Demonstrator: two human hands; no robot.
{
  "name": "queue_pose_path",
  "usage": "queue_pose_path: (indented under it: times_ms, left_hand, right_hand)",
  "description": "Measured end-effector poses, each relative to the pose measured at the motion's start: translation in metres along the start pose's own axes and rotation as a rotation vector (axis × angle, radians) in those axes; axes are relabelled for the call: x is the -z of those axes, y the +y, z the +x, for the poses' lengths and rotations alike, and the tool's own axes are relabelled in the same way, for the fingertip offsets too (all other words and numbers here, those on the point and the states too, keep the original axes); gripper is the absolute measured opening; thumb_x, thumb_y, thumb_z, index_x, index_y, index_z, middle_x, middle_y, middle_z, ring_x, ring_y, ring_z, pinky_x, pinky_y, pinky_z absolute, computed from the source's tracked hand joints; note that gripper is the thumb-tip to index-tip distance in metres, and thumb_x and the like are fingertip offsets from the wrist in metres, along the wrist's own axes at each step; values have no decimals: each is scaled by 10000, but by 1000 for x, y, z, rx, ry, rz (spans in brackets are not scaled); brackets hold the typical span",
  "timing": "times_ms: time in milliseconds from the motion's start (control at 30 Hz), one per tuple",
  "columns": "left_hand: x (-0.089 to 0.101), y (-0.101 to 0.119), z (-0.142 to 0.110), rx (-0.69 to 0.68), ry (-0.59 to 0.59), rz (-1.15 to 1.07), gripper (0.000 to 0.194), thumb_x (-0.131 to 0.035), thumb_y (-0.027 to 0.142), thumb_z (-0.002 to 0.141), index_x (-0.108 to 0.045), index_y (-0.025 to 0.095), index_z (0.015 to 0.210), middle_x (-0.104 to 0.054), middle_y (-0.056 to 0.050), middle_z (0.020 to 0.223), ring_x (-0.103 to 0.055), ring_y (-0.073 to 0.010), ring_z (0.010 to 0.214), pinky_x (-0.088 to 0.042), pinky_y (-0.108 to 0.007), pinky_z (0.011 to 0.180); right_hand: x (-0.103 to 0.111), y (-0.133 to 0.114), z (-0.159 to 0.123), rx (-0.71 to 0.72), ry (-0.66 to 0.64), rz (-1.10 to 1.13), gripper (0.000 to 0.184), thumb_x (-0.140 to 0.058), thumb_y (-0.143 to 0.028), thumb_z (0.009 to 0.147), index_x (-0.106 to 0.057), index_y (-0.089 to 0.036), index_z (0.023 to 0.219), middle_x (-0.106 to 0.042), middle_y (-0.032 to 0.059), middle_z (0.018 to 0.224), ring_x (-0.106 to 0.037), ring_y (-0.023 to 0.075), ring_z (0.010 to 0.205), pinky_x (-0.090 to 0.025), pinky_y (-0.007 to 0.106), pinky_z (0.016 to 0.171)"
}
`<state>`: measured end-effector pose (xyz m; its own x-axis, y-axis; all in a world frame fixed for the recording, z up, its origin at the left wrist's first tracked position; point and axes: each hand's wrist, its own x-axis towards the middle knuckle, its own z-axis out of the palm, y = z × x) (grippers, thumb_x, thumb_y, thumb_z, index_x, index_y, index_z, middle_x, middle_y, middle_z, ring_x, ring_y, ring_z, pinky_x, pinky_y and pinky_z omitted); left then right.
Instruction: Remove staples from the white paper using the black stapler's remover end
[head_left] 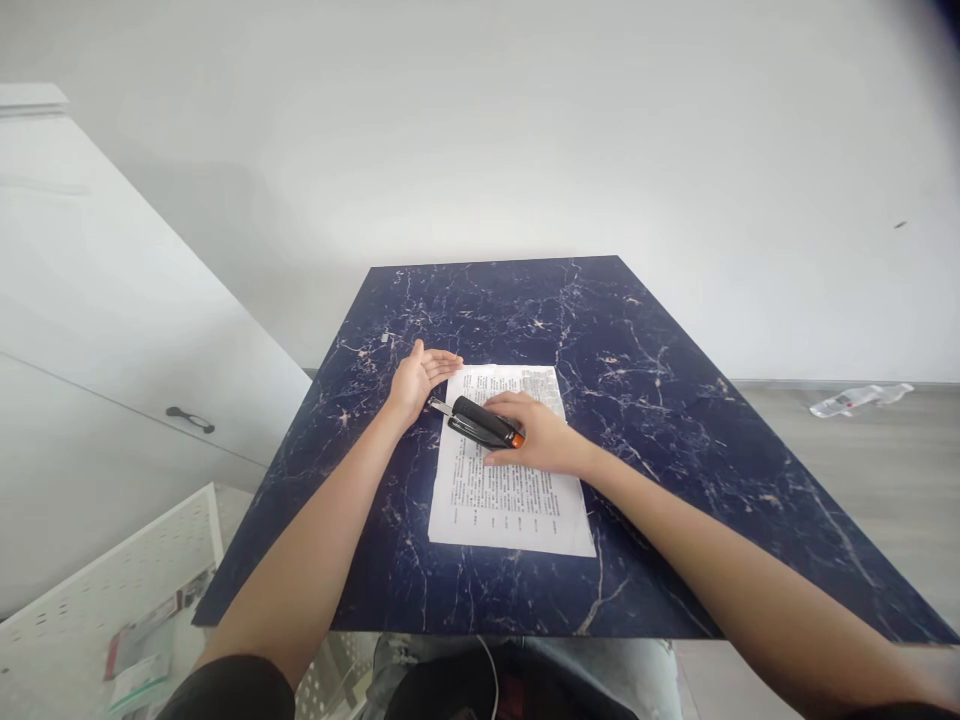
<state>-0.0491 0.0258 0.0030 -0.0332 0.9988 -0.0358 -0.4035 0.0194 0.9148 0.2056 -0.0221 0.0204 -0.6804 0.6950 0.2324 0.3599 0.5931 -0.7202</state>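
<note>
A black stapler [480, 424] with an orange end lies across printed paper [514, 515], its metal nose at the paper's left edge. My right hand [534, 432] is closed around the orange rear end of the stapler. At the upper left edge of the paper is my left hand [421, 382], its fingers stretched out and its fingertips at the paper's corner. Nothing is held in the left hand. The paper rests on a dark blue marble-patterned table [660, 480]; whether it is one sheet or several, I cannot tell.
A tiny pale piece [385, 338] lies on the table's left part. To the left stands a white cabinet [112, 280] with a dark handle. A white perforated basket [112, 560] holds plastic packets below. Clear plastic [859, 400] lies on the floor at right.
</note>
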Motion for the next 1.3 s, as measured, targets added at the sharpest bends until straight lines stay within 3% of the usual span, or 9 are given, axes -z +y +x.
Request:
queue_pose_path:
  times_ms: [100,300,433,533,700,867,1000,1100,1300]
  left_hand:
    - [-4,0,-2,-7,-26,-43,613,-533,702,950,-753,133,885,-777,-201,1042,-743,-303,1058,-548,-445,1005]
    - [-9,-1,-5,114,-84,-215,563,-533,663,963,-749,144,990,-717,-215,1271,-675,-343,1227,-513,-468,1091]
    - [-11,-1,-8,273,-276,-190,497,-608,584,964,-742,121,1086,-704,-241,1284,-689,-342,1200,-523,-455,1087]
    - [-14,-2,-12,222,-331,-152,283,-696,394,959,-754,142,1073,-743,-187,1226,-702,-290,1195,-498,-428,1135]
    - [-14,-5,-12,169,-332,-64,192,-765,239,902,-789,141,1065,-756,-156,1225,-691,-270,1225,-429,-427,1210]
    - [-5,-5,-4,111,-145,-52,163,-787,179,861,-799,129,1015,-778,-162,1137,-747,-261,1080,-501,-451,1141]
    - [0,1,-1,-91,0,-88,212,-806,202,842,-798,146,1047,-785,-134,1082,-762,-225,987,-558,-420,1056]
    - [-4,5,-5,-155,-76,-59,294,-829,250,826,-796,175,1108,-786,-101,1058,-762,-204,945,-582,-379,992]
    - [-13,8,-22,-152,-337,141,401,-828,382,841,-728,162,1161,-795,-113,918,-729,-180,656,-573,-293,635]
  right_hand:
    - [-17,-8,3,73,132,-79,166,-707,-270,891,-721,-236,1052,-702,83,1249,-655,279,1154,-538,496,1021]
    - [-4,-6,-4,181,436,-334,403,-488,-158,1014,-600,-231,1394,-656,130,1371,-629,288,1284,-547,504,1061]
    - [12,1,-5,264,380,-645,502,-414,-76,1022,-585,-283,1446,-650,105,1427,-516,339,1428,-517,581,1071]
    - [16,6,-3,263,299,-714,520,-444,-76,1022,-571,-313,1466,-637,88,1452,-498,347,1443,-518,587,1068]
    - [15,8,-1,264,295,-753,517,-447,-41,993,-614,-288,1416,-656,96,1418,-537,342,1399,-515,572,1058]
    - [25,12,-2,67,497,-501,396,-520,-79,918,-717,-263,1209,-690,113,1282,-664,319,1166,-554,531,942]
    - [37,15,-8,-133,222,-108,137,-748,-263,816,-746,-244,952,-712,47,949,-690,242,818,-564,417,732]
    - [36,16,-9,-129,14,-35,99,-780,-259,793,-743,-227,879,-702,30,912,-670,214,788,-533,384,730]
    - [38,8,-3,8,62,-48,348,-823,-382,825,-746,-240,1133,-717,70,1027,-675,243,911,-556,401,774]
